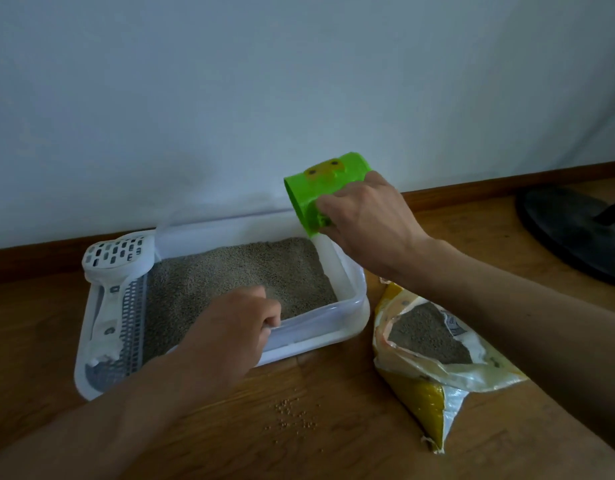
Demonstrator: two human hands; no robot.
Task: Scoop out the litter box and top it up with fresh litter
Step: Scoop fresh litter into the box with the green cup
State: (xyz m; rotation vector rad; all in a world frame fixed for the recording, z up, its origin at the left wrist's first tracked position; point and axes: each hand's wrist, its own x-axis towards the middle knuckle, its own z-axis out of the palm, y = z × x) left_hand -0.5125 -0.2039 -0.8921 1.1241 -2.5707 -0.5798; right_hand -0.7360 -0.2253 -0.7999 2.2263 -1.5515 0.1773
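On the wooden floor [333, 393], against the wall, stands our white litter box [351, 292], with grey litter [236, 271] inside and the slotted white scoop [115, 258] lying along its left side. Our left hand [226, 327] grips the near rim of the box and holds it steady. Our right hand [364, 209] grasps a green cup [319, 188], tipped on its side above the far right corner of the box. We judge that we are at the topping-up step. Next, we probably must bring the cup to the open litter bag [430, 341], just beside the right edge of the box, to take more. Some grains [292, 414] are spilled on the floor in front.
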